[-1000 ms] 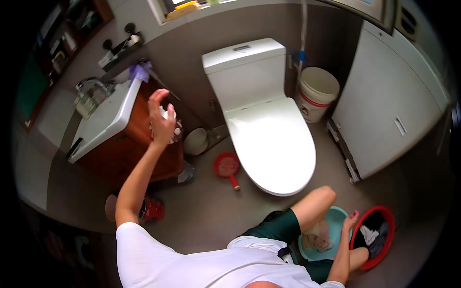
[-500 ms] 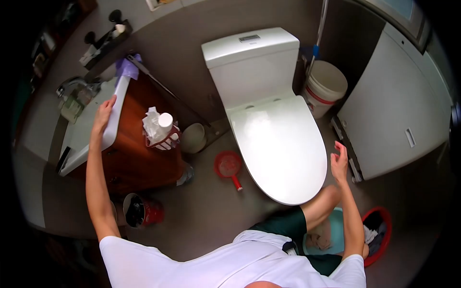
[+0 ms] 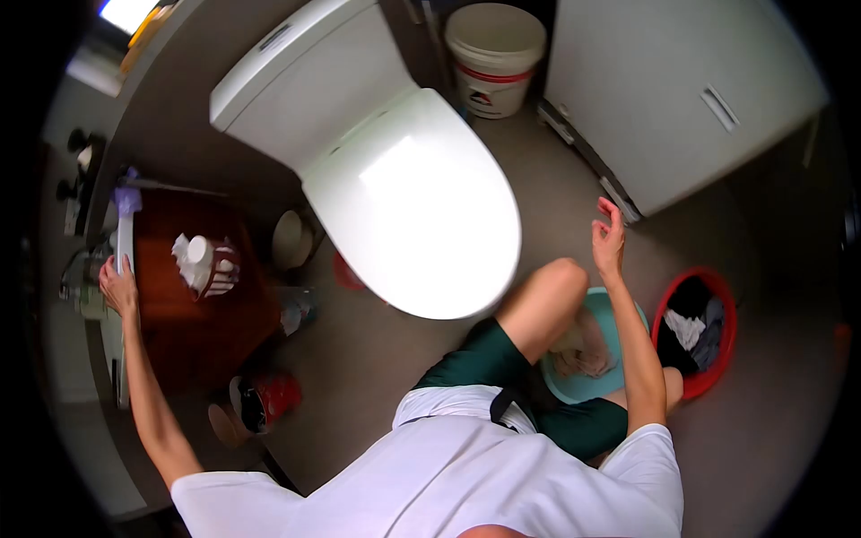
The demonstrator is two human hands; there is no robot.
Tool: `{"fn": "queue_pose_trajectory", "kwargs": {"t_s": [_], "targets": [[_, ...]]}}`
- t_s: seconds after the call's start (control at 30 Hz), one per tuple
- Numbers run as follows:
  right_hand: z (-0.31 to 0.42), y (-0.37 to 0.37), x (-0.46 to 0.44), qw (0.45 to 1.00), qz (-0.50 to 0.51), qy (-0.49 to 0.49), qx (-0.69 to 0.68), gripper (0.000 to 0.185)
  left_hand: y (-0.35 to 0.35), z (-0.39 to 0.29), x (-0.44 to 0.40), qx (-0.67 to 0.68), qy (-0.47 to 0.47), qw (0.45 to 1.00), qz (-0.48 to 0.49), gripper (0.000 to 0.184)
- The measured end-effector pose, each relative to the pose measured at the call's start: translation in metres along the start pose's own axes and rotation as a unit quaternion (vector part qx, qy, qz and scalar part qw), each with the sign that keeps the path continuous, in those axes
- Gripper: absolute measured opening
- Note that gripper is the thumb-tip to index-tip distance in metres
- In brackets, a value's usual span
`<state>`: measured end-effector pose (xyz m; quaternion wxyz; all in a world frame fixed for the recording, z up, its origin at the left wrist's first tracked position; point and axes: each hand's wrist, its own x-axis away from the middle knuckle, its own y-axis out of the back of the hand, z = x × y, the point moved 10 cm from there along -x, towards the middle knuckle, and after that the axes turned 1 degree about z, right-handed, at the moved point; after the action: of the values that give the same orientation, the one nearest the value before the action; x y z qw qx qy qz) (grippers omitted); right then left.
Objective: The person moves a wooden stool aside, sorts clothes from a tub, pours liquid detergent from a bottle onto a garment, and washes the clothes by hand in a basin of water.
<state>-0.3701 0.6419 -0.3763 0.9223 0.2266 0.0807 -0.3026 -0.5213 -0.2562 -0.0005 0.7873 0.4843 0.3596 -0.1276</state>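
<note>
My left hand (image 3: 117,283) rests on the edge of the white sink counter (image 3: 124,235), fingers spread over it and holding nothing. My right hand (image 3: 609,240) hangs in the air between the toilet and the white cabinet, its fingers loosely bent and apart, with nothing in them. Below that forearm sits a light-blue basin (image 3: 587,387) with beige cloth (image 3: 585,348) in it, partly hidden by my leg and arm. Beside it stands a red basin (image 3: 728,334) holding dark, grey and white clothes (image 3: 686,330).
A white toilet (image 3: 421,206) with its lid down stands ahead. Behind it is a lidded white bucket (image 3: 496,54), right of that a white cabinet (image 3: 664,99). On the left, a basket (image 3: 220,273) hangs on the wooden vanity (image 3: 175,233), above a red bin (image 3: 280,396).
My view has turned to the right, so the toilet and vanity appear farther left and both basins show more fully. My left hand stays on the counter edge; its fingers are spread wider.
</note>
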Motion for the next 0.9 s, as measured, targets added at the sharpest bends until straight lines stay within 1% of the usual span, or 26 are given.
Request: {"fn": "queue_pose_trajectory", "kwargs": {"t_s": [0.03,0.07,0.1,0.13,0.17,0.2,0.23,0.3,0.37,0.4,0.43,0.47,0.5,0.57,0.63,0.67,0.77,0.8,0.9], "targets": [[-0.016,0.023,0.012,1.0,-0.006,-0.017,0.009,0.044,0.018,-0.069,0.019,0.069,-0.142,0.983,-0.091,0.034],[-0.031,0.044,0.027,0.999,-0.014,-0.029,0.016,0.043,0.083,-0.184,0.068,0.222,-0.21,0.95,-0.068,0.028],[-0.046,0.064,0.043,0.999,-0.019,-0.041,0.022,0.043,0.116,-0.27,0.111,0.327,-0.245,0.912,-0.026,0.028],[-0.063,0.083,0.059,0.998,-0.026,-0.059,0.027,0.043,0.146,-0.347,0.155,0.39,-0.277,0.878,0.024,0.034],[-0.079,0.1,0.072,0.996,-0.035,-0.071,0.031,0.043,0.164,-0.415,0.199,0.453,-0.329,0.825,0.079,0.04],[-0.092,0.115,0.088,0.995,-0.049,-0.083,0.042,0.044,0.187,-0.475,0.242,0.49,-0.343,0.792,0.126,0.045],[-0.105,0.129,0.101,0.993,-0.062,-0.091,0.053,0.044,0.209,-0.53,0.281,0.585,-0.341,0.715,0.174,0.047],[-0.135,0.141,0.132,0.985,-0.065,-0.149,0.06,0.047,0.289,-0.627,0.346,0.615,-0.454,0.62,0.179,0.05],[-0.134,0.142,0.141,0.968,-0.069,-0.23,-0.078,0.047,0.345,-0.699,0.401,0.703,-0.479,0.489,0.191,0.048],[-0.126,0.151,0.138,0.956,-0.093,-0.245,-0.13,0.045,0.358,-0.731,0.431,0.73,-0.468,0.449,0.216,0.047],[-0.115,0.159,0.135,0.942,-0.114,-0.258,-0.181,0.044,0.364,-0.754,0.464,0.754,-0.453,0.409,0.242,0.047],[-0.115,0.166,0.135,0.925,-0.134,-0.27,-0.232,0.043,0.358,-0.775,0.495,0.758,-0.407,0.406,0.308,0.048],[-0.126,0.174,0.146,0.905,-0.162,-0.301,-0.255,0.042,0.346,-0.786,0.526,0.755,-0.357,0.405,0.373,0.049],[-0.14,0.174,0.181,0.858,-0.206,-0.364,-0.299,0.042,0.315,-0.784,0.576,0.732,-0.327,0.427,0.418,0.051],[-0.15,0.159,0.213,0.828,-0.167,-0.426,-0.324,0.04,0.3,-0.763,0.601,0.693,-0.331,0.457,0.449,0.051],[-0.149,0.151,0.223,0.802,-0.147,-0.474,-0.333,0.041,0.299,-0.76,0.603,0.674,-0.337,0.469,0.46,0.051],[-0.121,0.145,0.212,0.784,-0.165,-0.464,-0.378,0.04,0.318,-0.742,0.603,0.672,-0.37,0.41,0.493,0.051],[-0.109,0.144,0.204,0.796,-0.168,-0.441,-0.378,0.04,0.319,-0.735,0.603,0.674,-0.379,0.406,0.487,0.052],[-0.08,0.136,0.197,0.853,-0.109,-0.36,-0.362,0.04,0.304,-0.693,0.626,0.65,-0.386,0.446,0.479,0.051]]}}
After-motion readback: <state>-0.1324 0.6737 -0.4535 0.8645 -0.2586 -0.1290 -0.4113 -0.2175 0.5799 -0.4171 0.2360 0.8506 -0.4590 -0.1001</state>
